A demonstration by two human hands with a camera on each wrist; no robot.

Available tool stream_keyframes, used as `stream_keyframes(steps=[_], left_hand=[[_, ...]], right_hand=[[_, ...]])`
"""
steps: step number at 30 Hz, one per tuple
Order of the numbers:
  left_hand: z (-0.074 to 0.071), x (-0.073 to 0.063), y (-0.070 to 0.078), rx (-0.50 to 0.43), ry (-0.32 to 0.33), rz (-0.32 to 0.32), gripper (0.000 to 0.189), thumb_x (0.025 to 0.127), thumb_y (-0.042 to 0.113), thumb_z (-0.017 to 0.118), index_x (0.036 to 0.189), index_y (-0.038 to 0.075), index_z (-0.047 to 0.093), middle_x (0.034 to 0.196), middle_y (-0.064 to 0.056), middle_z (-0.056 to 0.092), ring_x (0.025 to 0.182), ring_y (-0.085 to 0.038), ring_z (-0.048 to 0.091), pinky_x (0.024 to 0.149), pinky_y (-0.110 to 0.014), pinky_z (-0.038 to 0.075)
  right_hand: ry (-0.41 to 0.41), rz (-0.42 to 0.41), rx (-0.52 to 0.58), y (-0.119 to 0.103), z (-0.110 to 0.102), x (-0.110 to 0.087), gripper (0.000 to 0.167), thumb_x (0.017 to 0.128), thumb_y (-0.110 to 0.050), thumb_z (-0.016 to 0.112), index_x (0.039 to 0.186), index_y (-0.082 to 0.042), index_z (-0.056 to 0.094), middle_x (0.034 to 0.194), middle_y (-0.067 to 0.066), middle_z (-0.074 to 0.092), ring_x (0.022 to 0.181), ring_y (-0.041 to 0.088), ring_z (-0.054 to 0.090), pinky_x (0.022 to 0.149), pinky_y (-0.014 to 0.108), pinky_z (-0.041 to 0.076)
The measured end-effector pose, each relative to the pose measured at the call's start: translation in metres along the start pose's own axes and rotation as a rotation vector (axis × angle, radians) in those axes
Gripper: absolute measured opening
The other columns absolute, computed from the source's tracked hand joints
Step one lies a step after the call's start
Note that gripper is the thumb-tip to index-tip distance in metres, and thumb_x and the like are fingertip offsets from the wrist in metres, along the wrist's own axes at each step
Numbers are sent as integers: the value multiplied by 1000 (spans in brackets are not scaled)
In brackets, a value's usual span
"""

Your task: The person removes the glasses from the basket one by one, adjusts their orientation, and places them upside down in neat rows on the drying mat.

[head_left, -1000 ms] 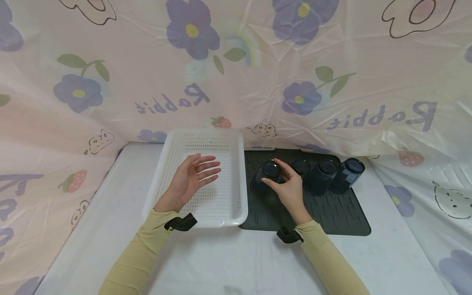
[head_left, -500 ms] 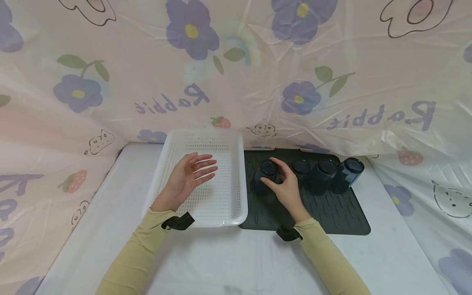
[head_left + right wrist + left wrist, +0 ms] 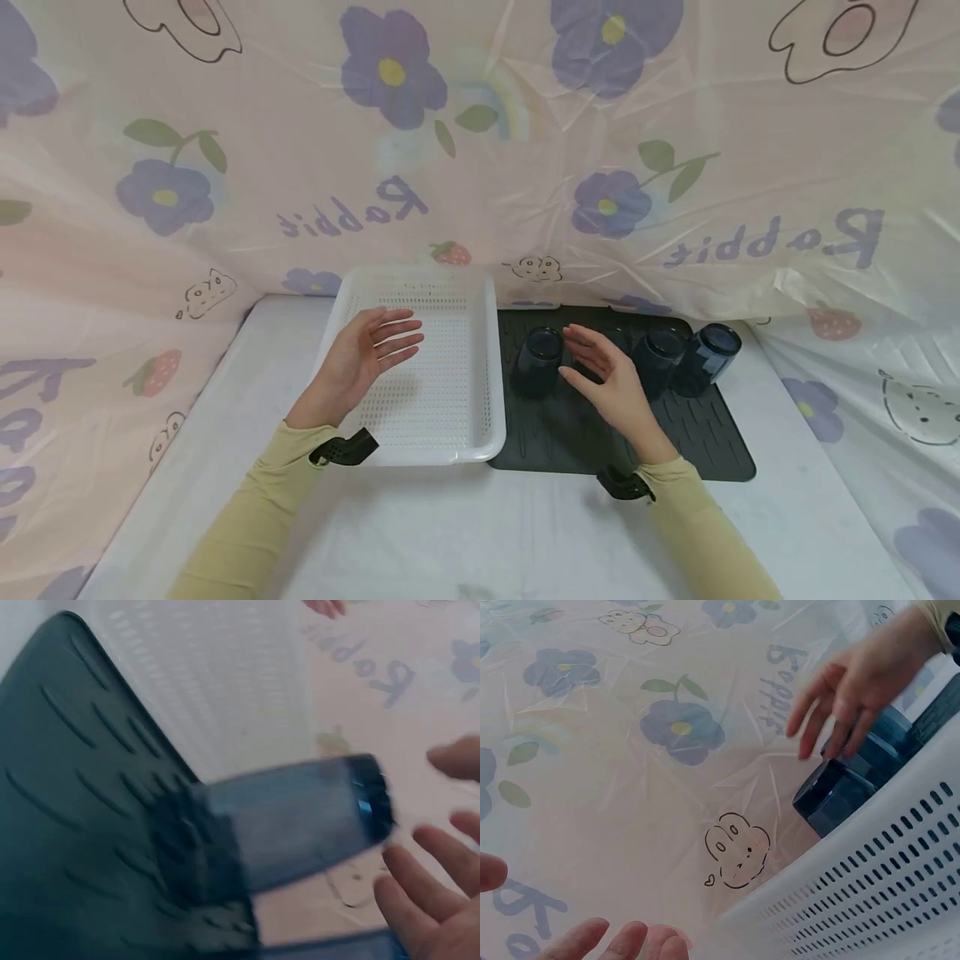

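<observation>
A dark blue glass (image 3: 537, 367) stands upside down on the left part of a dark grey ribbed drying mat (image 3: 540, 446). Just right of it my right hand (image 3: 611, 383) is held with fingers spread and nothing in it; the right wrist view shows the fingertips beside the base of that glass (image 3: 277, 825). Two more glasses, a middle one (image 3: 657, 362) and a tilted-looking one (image 3: 707, 358), stand farther right, and another behind my right hand is mostly hidden. Over the white basket (image 3: 491, 417), my left hand (image 3: 360, 358) hovers with relaxed, straight fingers, holding nothing.
The perforated plastic basket sits directly left of the mat, with its wall (image 3: 885, 877) rising between my left hand and the glasses. A patterned curtain (image 3: 480, 192) hangs close behind both. The white tabletop (image 3: 480, 533) runs along the front.
My right hand has let go of the leftmost glass and moved right, leaving it standing on the mat. My left hand has drifted slightly left above the basket.
</observation>
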State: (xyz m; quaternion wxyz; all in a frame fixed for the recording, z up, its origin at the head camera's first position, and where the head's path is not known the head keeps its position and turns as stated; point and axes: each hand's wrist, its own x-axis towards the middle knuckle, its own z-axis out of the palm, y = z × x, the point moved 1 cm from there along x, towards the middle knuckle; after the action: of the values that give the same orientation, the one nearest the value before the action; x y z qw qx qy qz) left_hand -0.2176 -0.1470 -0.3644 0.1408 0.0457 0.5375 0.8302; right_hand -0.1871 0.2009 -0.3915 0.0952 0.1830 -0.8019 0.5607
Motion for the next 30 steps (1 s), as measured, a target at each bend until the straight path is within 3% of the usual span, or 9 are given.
stream_keyframes(steps=[4,9,16,20,24,27,30], left_hand=[[-3,2,7,113,1,4,45,103,30,41,134,-2,46,136,-26,45,115,-32,56,103,-44,42],[-9,7,18,371,21,18,50,101,39,45,137,4,45,136,-16,46,120,-30,51,103,-43,41],[-20,11,35,645,42,25,59,99,42,49,145,6,37,144,-15,37,129,-34,41,106,-46,37],[-22,14,44,831,30,23,64,99,45,48,150,11,30,150,-16,30,134,-36,34,107,-49,35],[-23,18,48,1047,35,9,72,97,51,48,153,15,22,153,-18,23,137,-39,27,106,-56,31],[-23,23,48,1222,53,52,77,95,53,49,153,12,19,154,-19,19,138,-42,23,107,-60,27],[-24,26,47,1352,90,131,79,95,53,50,152,7,20,154,-22,17,137,-44,22,107,-61,26]], right_hand=[[-40,-56,-75,0,-19,-1,56,89,2,66,141,-6,45,137,14,50,122,34,51,102,48,40],[-81,-97,-235,7,-38,-1,63,90,-6,67,145,-21,40,141,5,47,125,25,48,104,42,39],[-222,-70,-525,1,-53,3,74,91,-35,67,152,-29,25,151,2,33,136,27,34,105,55,33],[-273,-76,-679,-3,-58,9,77,90,-47,63,153,-26,24,154,4,28,139,30,28,105,58,31],[-255,-184,-830,-2,-62,19,79,89,-46,65,152,-17,28,152,12,30,137,36,29,107,57,28],[-221,-256,-912,0,-66,27,80,88,-44,68,151,-13,30,149,17,33,136,38,30,111,56,22],[-205,-255,-978,3,-71,34,80,88,-47,66,151,-13,29,150,19,31,138,39,26,114,56,15]])
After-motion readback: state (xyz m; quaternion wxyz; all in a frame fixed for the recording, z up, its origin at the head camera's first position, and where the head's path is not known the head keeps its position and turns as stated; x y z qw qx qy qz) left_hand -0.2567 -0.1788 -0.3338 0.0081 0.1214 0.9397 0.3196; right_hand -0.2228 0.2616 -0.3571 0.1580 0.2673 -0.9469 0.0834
